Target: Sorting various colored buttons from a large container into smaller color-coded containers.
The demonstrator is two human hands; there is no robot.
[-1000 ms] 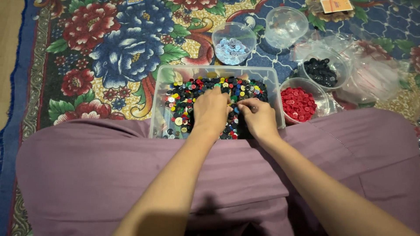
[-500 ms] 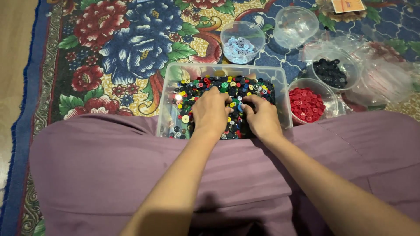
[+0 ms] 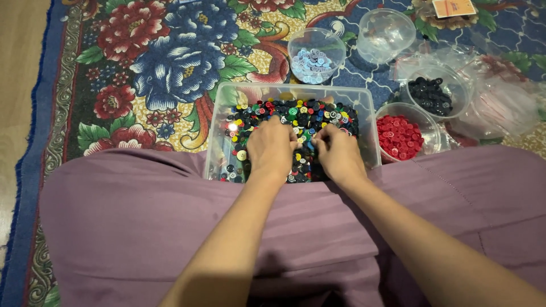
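Carpet (image 3: pixel 170 62) with a woven pattern of large red and blue flowers on a yellow ground is spread over the floor in the head view, bordered by a blue band at its left edge; beyond that edge a strip of pale wooden floor (image 3: pixel 17 85) is seen. The lower half of the view is filled by smooth purple cloth (image 3: pixel 131 227) stretched over the person's lap.

At the near edge of the carpet, against the cloth, a clear rectangular plastic tub (image 3: pixel 224 108) is set, filled with small round buttons (image 3: pixel 301 113) in many colours, glossy and mixed. Both hands are laid palm down in this tub. The left hand (image 3: pixel 272 149) is spread loosely on the buttons, fingers bent; whether anything is gripped cannot be told. The right hand (image 3: pixel 340 156) is placed just beside it, its fingertips (image 3: pixel 319 136) drawn together over the buttons near the left hand's fingers; whether a button is pinched cannot be told.

Just right of the tub a round clear cup of red buttons (image 3: pixel 398 136) is placed. Behind it, toward the far right corner, a cup of black buttons (image 3: pixel 432 95) is seen, next to crinkled clear plastic bags (image 3: pixel 500 102). Behind the tub a cup of pale blue buttons (image 3: pixel 314 59) is set, and near it an empty clear cup (image 3: pixel 387 34).
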